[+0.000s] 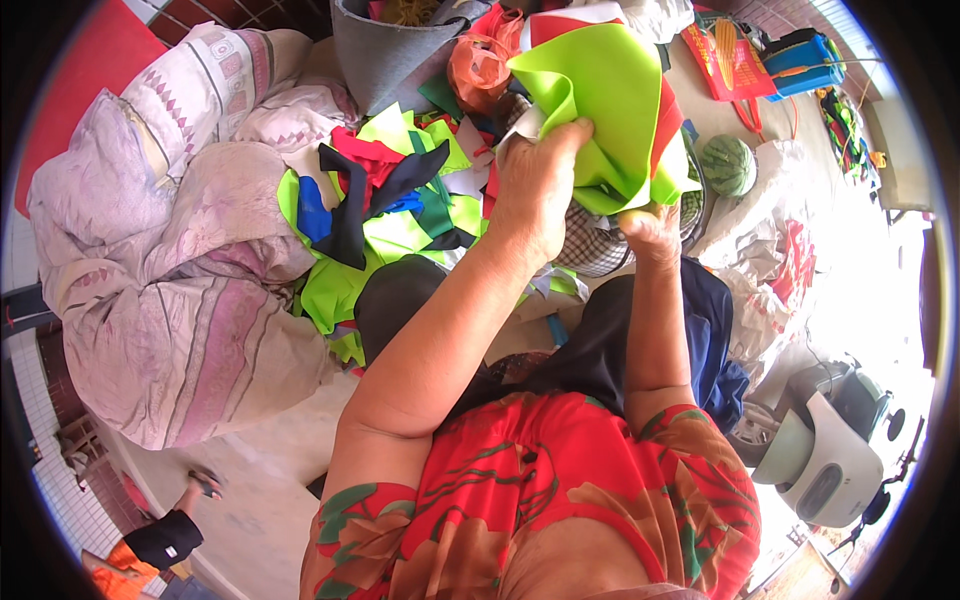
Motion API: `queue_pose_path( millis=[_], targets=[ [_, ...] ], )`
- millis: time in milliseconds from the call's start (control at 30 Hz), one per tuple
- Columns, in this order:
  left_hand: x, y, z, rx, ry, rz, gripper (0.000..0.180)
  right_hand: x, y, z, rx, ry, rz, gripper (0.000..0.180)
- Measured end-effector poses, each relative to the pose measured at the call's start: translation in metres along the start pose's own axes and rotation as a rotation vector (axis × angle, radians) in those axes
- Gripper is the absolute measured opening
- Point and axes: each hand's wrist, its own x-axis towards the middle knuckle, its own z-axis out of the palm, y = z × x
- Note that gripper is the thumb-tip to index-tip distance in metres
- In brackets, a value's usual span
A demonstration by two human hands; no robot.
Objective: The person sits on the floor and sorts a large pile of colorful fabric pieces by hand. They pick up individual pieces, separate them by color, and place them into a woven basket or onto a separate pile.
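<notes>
Red floral shirt point(540, 470) fills six o'clock. At one o'clock, the person's left grip point(545, 180) pinches lime-green fabric point(610, 105) while the right grip point(655, 232) holds its lower edge, seemingly keeping it spread; mixed scraps point(392, 235) heap at eleven o'clock, probably for easy reach.

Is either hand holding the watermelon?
No: the left hand and right hand hold lime-green fabric; the watermelon lies apart.
</notes>
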Motion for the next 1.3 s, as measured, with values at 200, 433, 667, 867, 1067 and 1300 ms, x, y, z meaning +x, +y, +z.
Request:
queue_pose_path(
  millis=[200, 433, 667, 867, 1067, 1300],
  targets=[
    [-0.001, 0.006, 0.001, -0.097, 0.090, -0.045, 0.029, 0.006, -0.001, 0.022, 0.310, 0.330, 0.240, 0.058],
    [0.001, 0.011, 0.000, -0.236, 0.137, -0.001, 0.030, 0.013, 0.001, 0.024, 0.453, 0.595, 0.167, 0.034],
    [0.002, 0.010, -0.002, -0.197, 0.159, 0.010, 0.032, 0.007, 0.010, -0.003, 0.480, 0.530, 0.187, 0.037],
    [0.004, 0.015, -0.002, -0.179, 0.151, 0.099, 0.032, 0.002, 0.017, -0.016, 0.743, 0.494, 0.236, 0.042],
    [0.008, 0.026, -0.009, -0.279, 0.044, 0.173, 0.034, 0.001, 0.021, -0.019, 0.632, 0.536, 0.222, 0.038],
    [0.018, 0.033, -0.019, -0.212, 0.096, 0.253, 0.028, 0.004, 0.019, -0.036, 0.542, 0.581, 0.173, 0.039]
  ],
)
